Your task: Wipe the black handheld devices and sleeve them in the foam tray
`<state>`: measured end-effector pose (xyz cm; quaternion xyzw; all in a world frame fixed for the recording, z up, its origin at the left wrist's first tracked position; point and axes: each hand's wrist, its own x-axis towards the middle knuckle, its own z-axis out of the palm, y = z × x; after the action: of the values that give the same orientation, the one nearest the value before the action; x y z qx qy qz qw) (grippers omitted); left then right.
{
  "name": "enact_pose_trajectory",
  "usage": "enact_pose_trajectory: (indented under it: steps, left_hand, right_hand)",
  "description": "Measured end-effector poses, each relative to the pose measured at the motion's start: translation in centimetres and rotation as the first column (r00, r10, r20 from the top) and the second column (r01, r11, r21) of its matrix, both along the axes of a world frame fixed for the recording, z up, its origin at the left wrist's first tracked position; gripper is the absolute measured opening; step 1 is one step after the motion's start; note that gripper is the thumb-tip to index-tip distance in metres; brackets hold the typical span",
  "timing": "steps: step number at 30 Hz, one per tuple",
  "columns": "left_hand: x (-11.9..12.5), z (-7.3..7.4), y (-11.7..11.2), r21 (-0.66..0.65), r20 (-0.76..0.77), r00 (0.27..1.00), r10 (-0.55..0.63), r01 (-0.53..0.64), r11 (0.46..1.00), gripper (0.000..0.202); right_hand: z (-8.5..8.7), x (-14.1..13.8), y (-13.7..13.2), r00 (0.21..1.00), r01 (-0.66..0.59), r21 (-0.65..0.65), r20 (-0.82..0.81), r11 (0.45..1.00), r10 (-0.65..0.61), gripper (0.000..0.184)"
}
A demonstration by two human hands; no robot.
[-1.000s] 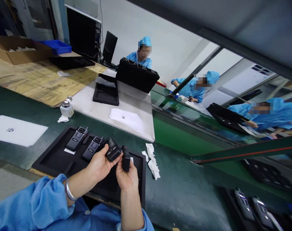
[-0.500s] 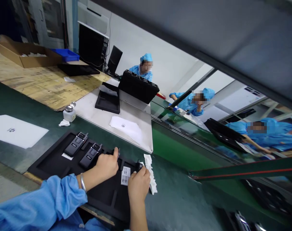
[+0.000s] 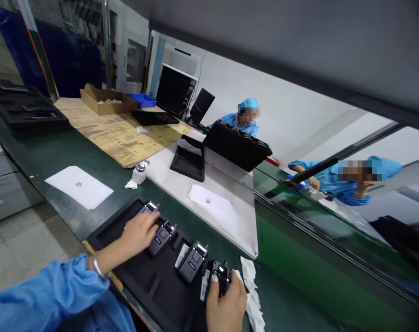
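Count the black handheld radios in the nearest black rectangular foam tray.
4, left to right along the tray: first radio, partly covered; second radio beside it; third radio past a gap; fourth radio, rightmost, partly covered.

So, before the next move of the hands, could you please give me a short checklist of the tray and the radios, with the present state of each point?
1. Four radios in a row at the tray: ok, all four show.
2. Right hand on the rightmost radio: ok, thumb and fingers are around it.
3. Left hand gripping the leftmost radio: cannot tell, the hand covers much of it.
4. Every radio seated fully: cannot tell from this angle.
5. Sheet off the tray: ok, it lies on the bench to the left.
6. Jar closed: not ok, its lid looks tipped open.
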<state>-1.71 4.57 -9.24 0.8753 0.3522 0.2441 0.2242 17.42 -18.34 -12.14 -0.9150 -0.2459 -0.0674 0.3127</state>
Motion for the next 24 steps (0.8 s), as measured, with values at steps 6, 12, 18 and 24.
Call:
enact_pose_trajectory:
  steps: [6, 12, 18, 24]
  left_hand:
    - [-4.9, -1.0, 4.1, 0.064, -0.04, 0.984, 0.176, -0.173, 0.983, 0.048]
    - [-1.1, 0.0, 2.3, -0.088, -0.259, 0.961, 0.096, -0.123, 0.989, 0.081]
    - [-1.5, -0.1, 5.0, -0.348, -0.082, 0.993, 0.09, -0.113, 0.931, 0.088]
    - [-4.6, -0.8, 5.8, -0.717, 0.231, 0.973, 0.021, 0.155, 0.68, 0.081]
  right_hand:
    - [2.2, -7.6, 7.7, 0.938, -0.345, -0.023, -0.054, 0.938, 0.343, 0.069]
    - [3.1, -11.6, 15.8, 0.94, -0.334, -0.326, -0.178, 0.884, 0.29, 0.081]
    - [2.8, -10.0, 16.7, 0.915, -0.304, -0.212, -0.337, 0.929, 0.223, 0.096]
    - [1.3, -7.1, 13.2, 0.552, -0.105, 0.58, -0.642, 0.808, 0.532, 0.104]
